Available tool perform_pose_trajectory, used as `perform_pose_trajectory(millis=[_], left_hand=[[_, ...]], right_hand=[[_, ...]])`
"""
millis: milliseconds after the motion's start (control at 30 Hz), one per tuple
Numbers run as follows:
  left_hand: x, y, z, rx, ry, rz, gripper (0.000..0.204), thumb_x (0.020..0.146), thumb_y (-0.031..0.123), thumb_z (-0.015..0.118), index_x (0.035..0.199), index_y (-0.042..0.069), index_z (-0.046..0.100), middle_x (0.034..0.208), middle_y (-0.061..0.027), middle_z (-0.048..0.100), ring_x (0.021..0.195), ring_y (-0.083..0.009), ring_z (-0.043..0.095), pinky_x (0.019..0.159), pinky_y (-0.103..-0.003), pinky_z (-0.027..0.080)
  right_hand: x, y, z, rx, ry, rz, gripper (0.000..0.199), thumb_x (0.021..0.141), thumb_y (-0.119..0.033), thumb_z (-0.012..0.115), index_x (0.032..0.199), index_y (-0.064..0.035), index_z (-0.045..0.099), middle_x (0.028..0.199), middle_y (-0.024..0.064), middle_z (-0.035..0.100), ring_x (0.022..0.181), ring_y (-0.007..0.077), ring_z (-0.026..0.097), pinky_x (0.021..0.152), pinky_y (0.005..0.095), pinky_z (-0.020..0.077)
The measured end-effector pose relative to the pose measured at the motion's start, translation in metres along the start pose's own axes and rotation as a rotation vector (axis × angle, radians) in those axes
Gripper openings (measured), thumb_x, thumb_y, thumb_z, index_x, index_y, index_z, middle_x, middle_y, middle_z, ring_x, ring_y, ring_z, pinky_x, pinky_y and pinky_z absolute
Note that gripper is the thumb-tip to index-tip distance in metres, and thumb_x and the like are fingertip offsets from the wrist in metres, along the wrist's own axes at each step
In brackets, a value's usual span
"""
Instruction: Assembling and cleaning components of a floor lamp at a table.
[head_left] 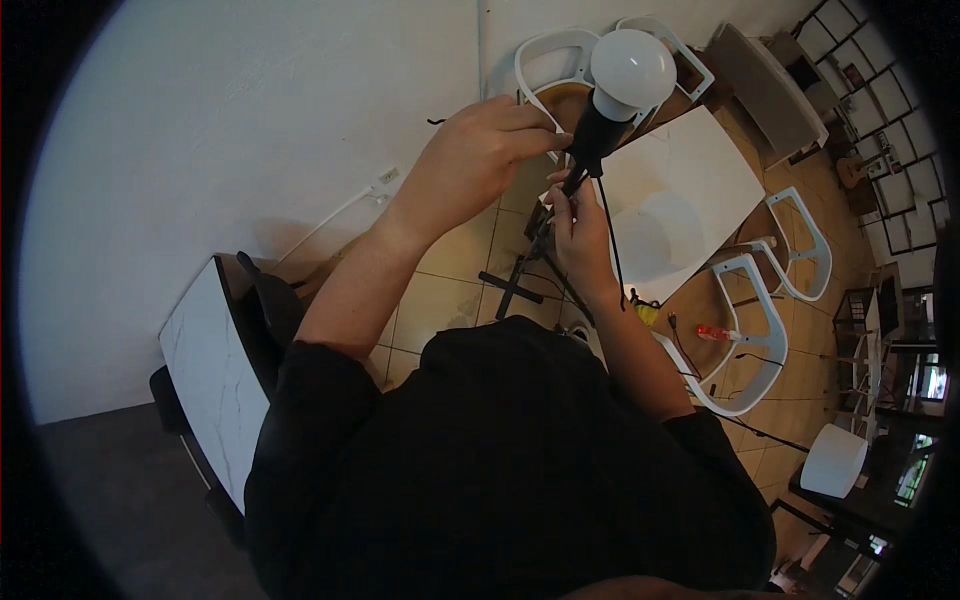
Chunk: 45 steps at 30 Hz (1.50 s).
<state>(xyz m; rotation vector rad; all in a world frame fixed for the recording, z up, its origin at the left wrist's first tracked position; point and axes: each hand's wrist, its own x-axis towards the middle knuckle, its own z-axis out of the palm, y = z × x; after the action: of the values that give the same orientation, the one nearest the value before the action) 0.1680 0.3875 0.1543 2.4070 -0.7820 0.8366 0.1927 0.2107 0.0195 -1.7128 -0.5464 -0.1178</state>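
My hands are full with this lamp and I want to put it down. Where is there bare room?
The white table ahead is mostly bare, bordered by white chairs; so is the marble table at the left by the wall. Crowded: the floor under the hands, with a black stand and cables. The left hand and right hand hold the lamp.

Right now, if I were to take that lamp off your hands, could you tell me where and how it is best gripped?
Grip the black socket just below the white bulb, coming from the side. It is a narrow, firm neck that fingers can wrap, while the round, smooth bulb would likely slip. The left hand already holds it there; the right hand pinches the thin cord beneath it.
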Motion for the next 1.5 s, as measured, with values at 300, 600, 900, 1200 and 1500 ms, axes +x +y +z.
perform_pose_trajectory(millis=[300,600,900,1200,1500], left_hand=[[0.025,-0.018,-0.008,0.013,-0.224,-0.005,0.034,0.08,-0.007,0.058,0.104,0.01,0.074,0.097,-0.0056,0.069,0.091,-0.0268,0.065,0.078,-0.035,0.054],[-0.036,-0.042,0.045,0.138,-0.499,-0.043,0.036,0.076,-0.008,0.054,0.099,0.01,0.074,0.1,-0.0069,0.07,0.094,-0.0287,0.064,0.084,-0.038,0.054],[-0.059,-0.055,0.02,-0.088,-0.095,-0.492,0.022,0.092,-0.002,0.05,0.103,0.003,0.069,0.093,-0.0118,0.07,0.088,-0.0266,0.065,0.083,-0.036,0.05],[-0.024,0.009,0.014,-0.457,0.179,-0.442,0.019,0.098,0.001,0.05,0.114,0.002,0.061,0.094,-0.0125,0.065,0.084,-0.0218,0.063,0.077,-0.031,0.049],[-0.012,0.015,0.013,-0.248,0.061,-0.269,0.032,0.089,-0.007,0.054,0.115,0.005,0.067,0.101,-0.0124,0.064,0.088,-0.0267,0.065,0.077,-0.033,0.051]], right_hand=[[0.012,0.004,-0.003,0.0,-0.035,0.01,0.018,0.102,-0.009,0.048,0.119,-0.0034,0.051,0.089,0.003,0.058,0.08,0.0102,0.059,0.069,0.0256,0.0484],[0.014,0.013,0.006,0.009,-0.007,-0.061,0.018,0.102,-0.008,0.049,0.119,-0.004,0.051,0.086,0.0053,0.059,0.077,0.0117,0.059,0.067,0.0271,0.0481],[0.007,-0.001,0.008,0.011,0.029,-0.039,0.021,0.099,-0.009,0.054,0.119,-0.0033,0.055,0.085,0.0136,0.067,0.077,0.0217,0.068,0.072,0.0307,0.0504],[0.002,0.014,0.0,-0.017,0.002,-0.013,0.024,0.1,-0.01,0.053,0.123,-0.0031,0.053,0.085,0.0091,0.067,0.068,0.0138,0.059,0.065,0.0278,0.0465],[0.0,0.02,-0.004,0.035,-0.009,0.021,0.02,0.1,-0.007,0.05,0.12,-0.0023,0.053,0.087,0.0099,0.067,0.079,0.0155,0.064,0.072,0.0283,0.0476]])
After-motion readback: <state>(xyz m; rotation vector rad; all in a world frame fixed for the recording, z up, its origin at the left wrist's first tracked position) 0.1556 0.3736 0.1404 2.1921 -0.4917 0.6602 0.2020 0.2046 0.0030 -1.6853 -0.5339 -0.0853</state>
